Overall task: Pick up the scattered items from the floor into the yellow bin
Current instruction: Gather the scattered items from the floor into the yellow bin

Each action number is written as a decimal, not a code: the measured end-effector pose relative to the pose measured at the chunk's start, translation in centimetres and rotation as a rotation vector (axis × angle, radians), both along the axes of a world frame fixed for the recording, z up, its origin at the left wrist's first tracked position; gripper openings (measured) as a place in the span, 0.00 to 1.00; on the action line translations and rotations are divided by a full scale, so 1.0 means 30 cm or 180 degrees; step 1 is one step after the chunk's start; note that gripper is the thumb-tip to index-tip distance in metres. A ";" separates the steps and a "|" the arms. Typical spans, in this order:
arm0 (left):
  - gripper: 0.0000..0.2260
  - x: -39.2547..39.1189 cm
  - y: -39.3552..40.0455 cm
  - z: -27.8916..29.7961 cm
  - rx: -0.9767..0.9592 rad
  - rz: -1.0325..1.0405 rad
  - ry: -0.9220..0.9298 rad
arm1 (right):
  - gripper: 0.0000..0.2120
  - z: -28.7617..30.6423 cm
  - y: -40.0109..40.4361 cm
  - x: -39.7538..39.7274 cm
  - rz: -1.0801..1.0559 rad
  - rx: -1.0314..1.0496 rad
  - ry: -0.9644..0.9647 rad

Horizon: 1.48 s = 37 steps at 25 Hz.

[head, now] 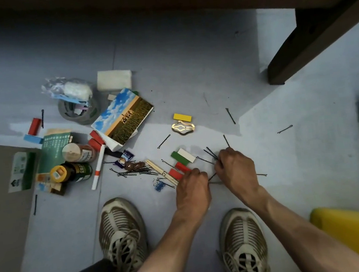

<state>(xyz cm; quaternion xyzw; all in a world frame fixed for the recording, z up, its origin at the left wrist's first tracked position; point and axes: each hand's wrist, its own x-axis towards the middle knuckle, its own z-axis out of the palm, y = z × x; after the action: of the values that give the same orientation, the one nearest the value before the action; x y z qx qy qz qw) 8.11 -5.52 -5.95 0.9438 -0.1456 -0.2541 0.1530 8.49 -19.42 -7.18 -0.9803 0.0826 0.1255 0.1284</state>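
Both hands work low over the floor, just ahead of the person's shoes. The right hand has its fingers curled round a small bundle of black hairpins, whose ends fan out past the knuckles. That grip looks meant to gather many thin pins into one load rather than carry each alone. The left hand is curled too, its fingertips down at the floor beside the right hand, apparently pinching another pin to feed into the bundle; the exact contact is hidden by the fingers.

The yellow bin sits at the lower right, near the right arm, with only a corner showing, so a short swing should reach it.

The scattered items are thin, dark and easy to miss. A dense heap of hairpins lies left of the hands, and single ones lie well apart across the floor. Coloured blocks in red, green and white lie touching the hands' work area. A gold clip sits just beside a yellow block. Farther left lie a picture book, a white marker, jars and a tape roll.
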 end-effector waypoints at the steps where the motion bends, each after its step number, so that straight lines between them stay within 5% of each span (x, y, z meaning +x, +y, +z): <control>1: 0.06 -0.006 0.001 0.002 -0.0090 -0.0090 0.0036 | 0.07 -0.002 -0.002 0.002 0.0018 0.0041 0.0058; 3: 0.06 0.004 0.003 0.015 -0.0379 -0.0067 -0.0001 | 0.07 -0.004 -0.027 0.016 0.0043 0.0162 0.0095; 6: 0.06 0.087 0.049 0.026 -0.0764 0.0856 -0.0473 | 0.07 0.013 -0.091 0.092 -0.0082 0.0401 -0.0397; 8: 0.11 0.167 0.109 0.026 -0.0479 0.1237 -0.0664 | 0.10 0.008 -0.149 0.180 -0.0502 0.0258 -0.0629; 12: 0.14 0.271 0.176 0.015 0.0129 0.1053 -0.0513 | 0.09 -0.033 -0.215 0.303 -0.1009 0.0219 -0.0238; 21: 0.05 0.215 0.052 -0.024 -0.0109 0.0314 -0.0049 | 0.06 0.013 -0.107 0.010 0.0077 0.0660 0.0340; 24: 0.04 0.197 0.021 -0.019 -0.0006 -0.0026 0.0073 | 0.15 0.031 -0.283 0.009 -0.0930 0.0462 -0.0378; 26: 0.05 0.187 0.015 -0.024 -0.0099 -0.0044 0.0099 | 0.17 0.035 -0.423 0.024 -0.1495 0.0213 -0.0320; 29: 0.08 0.163 0.018 -0.028 -0.0260 -0.0155 0.0188 | 0.09 0.003 -0.495 0.018 -0.1413 0.0201 -0.0093; 37: 0.12 0.060 0.016 0.005 -0.0342 0.0031 0.0239 | 0.05 0.013 -0.179 -0.103 -0.1352 0.0920 -0.0179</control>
<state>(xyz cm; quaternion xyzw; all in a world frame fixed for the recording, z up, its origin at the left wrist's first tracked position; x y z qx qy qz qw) 9.93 -5.05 -5.81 0.9248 -0.1486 -0.2803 0.2101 5.39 -24.79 -6.79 -0.9155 0.2642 0.0789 0.2928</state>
